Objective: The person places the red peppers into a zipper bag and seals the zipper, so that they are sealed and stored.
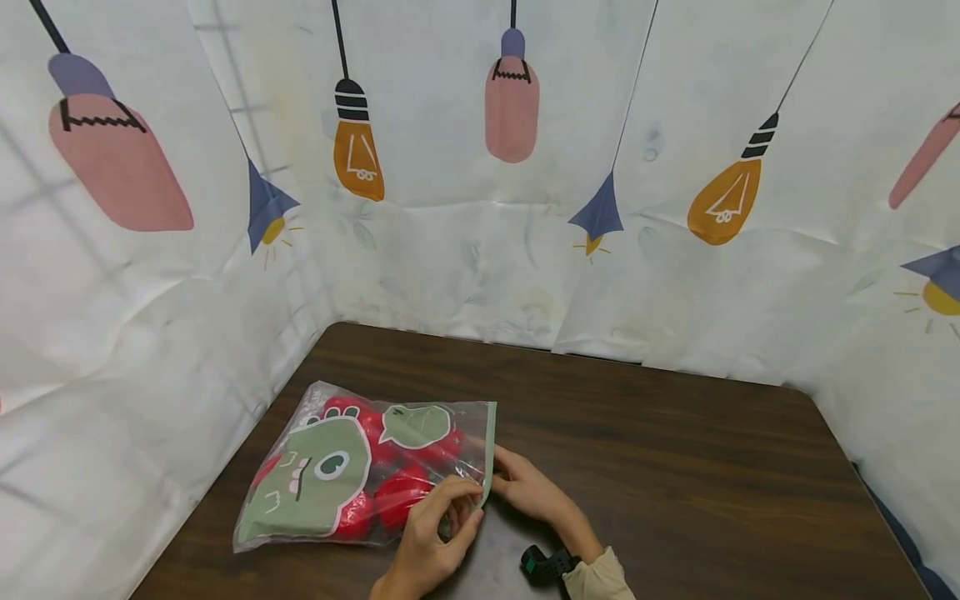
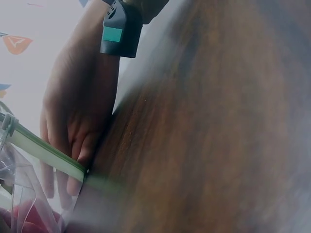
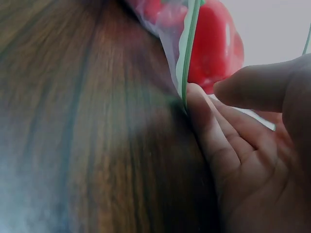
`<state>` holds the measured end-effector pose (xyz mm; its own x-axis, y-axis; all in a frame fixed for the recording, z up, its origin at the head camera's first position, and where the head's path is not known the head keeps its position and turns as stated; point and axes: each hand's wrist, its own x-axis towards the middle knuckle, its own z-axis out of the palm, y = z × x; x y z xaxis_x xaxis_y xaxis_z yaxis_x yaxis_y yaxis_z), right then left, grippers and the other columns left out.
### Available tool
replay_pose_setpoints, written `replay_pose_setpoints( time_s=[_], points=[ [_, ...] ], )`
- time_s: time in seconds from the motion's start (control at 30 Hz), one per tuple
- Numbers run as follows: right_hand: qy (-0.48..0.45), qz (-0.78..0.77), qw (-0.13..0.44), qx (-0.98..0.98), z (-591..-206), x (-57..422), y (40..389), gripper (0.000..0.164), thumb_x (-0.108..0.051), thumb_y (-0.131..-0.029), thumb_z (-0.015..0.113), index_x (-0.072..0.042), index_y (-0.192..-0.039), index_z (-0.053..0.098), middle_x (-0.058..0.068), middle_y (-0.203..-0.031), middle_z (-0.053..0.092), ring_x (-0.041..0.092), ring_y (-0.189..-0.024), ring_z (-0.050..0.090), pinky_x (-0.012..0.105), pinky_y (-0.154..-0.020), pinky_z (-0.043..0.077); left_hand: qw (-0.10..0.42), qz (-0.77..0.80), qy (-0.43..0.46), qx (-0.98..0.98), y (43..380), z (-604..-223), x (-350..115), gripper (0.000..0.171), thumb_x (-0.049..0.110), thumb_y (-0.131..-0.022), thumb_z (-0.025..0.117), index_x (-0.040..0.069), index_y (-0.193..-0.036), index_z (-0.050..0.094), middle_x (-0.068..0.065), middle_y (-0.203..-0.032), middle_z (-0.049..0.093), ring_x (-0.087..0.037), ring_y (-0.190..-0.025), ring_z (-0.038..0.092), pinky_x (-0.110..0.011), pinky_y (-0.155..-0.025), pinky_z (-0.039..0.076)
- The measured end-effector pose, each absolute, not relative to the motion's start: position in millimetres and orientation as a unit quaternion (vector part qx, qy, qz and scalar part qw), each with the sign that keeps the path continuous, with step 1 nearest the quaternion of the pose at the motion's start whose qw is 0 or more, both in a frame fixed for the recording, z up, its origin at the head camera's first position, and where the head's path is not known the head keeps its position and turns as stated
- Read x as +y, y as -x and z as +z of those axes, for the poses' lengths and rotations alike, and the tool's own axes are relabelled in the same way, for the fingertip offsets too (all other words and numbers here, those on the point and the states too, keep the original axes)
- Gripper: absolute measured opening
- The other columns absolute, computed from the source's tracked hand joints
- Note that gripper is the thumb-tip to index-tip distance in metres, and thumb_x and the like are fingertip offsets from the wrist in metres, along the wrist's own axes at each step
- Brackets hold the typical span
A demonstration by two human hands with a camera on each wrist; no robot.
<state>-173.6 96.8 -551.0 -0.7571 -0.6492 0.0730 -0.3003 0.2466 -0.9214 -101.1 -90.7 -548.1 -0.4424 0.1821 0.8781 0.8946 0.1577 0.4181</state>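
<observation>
A clear zip bag (image 1: pixel 320 479) printed with a green cartoon dinosaur lies on the table, its green-edged mouth facing right. Through the plastic show several shiny red bell peppers (image 1: pixel 402 497); one red pepper (image 3: pixel 216 43) is close to the mouth in the right wrist view. At the near corner of the mouth, my left hand (image 1: pixel 437 537) pinches the bag's edge with curled fingers and thumb. My right hand (image 1: pixel 534 492) comes from the right, its fairly straight fingers (image 3: pixel 209 121) reaching in at the mouth, partly behind the green strip (image 2: pixel 48 154).
The dark wooden table (image 1: pixel 675 467) extends to the right of the bag. White fabric (image 1: pixel 480 267) printed with hanging lamps surrounds its back and sides. A black wrist device (image 1: pixel 547 565) with a green patch sits on my right wrist.
</observation>
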Motion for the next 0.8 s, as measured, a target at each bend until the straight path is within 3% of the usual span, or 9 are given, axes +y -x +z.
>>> replay_pose_setpoints(
  time_s=[0.1,0.23,0.33,0.5,0.67,0.8],
  points=[
    [0.295,-0.502,0.147,0.799,-548,98,170,0.048,-0.017,-0.109,0.054,-0.013,-0.156,0.047,0.015,-0.137,0.068,0.022,-0.116,0.07,0.027,-0.097,0.055,0.337,-0.516,0.394,-0.682,101,-548,-91,0.037,-0.013,-0.08,0.077,-0.01,-0.113,0.062,-0.011,-0.095,0.062,-0.007,-0.069,0.055,-0.009,-0.056,0.046],
    [0.288,-0.475,0.126,0.822,-541,101,168,0.042,-0.019,-0.109,0.053,-0.016,-0.151,0.053,0.012,-0.132,0.071,0.025,-0.114,0.072,0.029,-0.093,0.056,0.287,-0.498,0.355,-0.737,94,-543,-92,0.05,-0.014,-0.076,0.081,0.0,-0.12,0.064,-0.004,-0.101,0.062,-0.006,-0.073,0.055,-0.007,-0.061,0.047],
    [0.28,-0.471,0.125,0.827,-539,104,167,0.039,-0.019,-0.109,0.054,-0.016,-0.148,0.056,0.011,-0.132,0.072,0.026,-0.113,0.072,0.029,-0.092,0.057,0.23,-0.483,0.297,-0.791,82,-536,-90,0.051,-0.005,-0.082,0.082,0.013,-0.126,0.064,0.004,-0.107,0.063,-0.002,-0.076,0.054,-0.007,-0.063,0.048],
    [0.276,-0.499,0.133,0.81,-542,108,164,0.041,-0.02,-0.109,0.054,-0.013,-0.15,0.054,0.012,-0.137,0.069,0.025,-0.116,0.07,0.027,-0.095,0.055,0.136,-0.512,0.188,-0.827,59,-525,-89,0.036,0.01,-0.094,0.077,0.024,-0.125,0.066,0.009,-0.11,0.066,0.003,-0.079,0.056,-0.016,-0.063,0.054],
    [0.271,-0.547,0.138,0.78,-548,111,156,0.041,-0.015,-0.109,0.053,-0.006,-0.149,0.052,0.018,-0.133,0.068,0.015,-0.114,0.068,0.023,-0.094,0.052,0.033,-0.605,0.121,-0.786,40,-519,-99,0.022,0.013,-0.098,0.071,0.012,-0.119,0.069,-0.009,-0.107,0.071,-0.003,-0.08,0.063,-0.024,-0.062,0.058],
    [0.251,-0.568,0.152,0.769,-550,113,144,0.04,-0.015,-0.109,0.053,-0.005,-0.147,0.052,0.019,-0.135,0.067,0.006,-0.115,0.066,0.022,-0.096,0.052,-0.089,-0.693,0.101,-0.708,31,-521,-111,0.028,0.013,-0.102,0.065,-0.007,-0.121,0.063,-0.026,-0.105,0.069,-0.008,-0.075,0.064,-0.024,-0.06,0.058]
  ],
)
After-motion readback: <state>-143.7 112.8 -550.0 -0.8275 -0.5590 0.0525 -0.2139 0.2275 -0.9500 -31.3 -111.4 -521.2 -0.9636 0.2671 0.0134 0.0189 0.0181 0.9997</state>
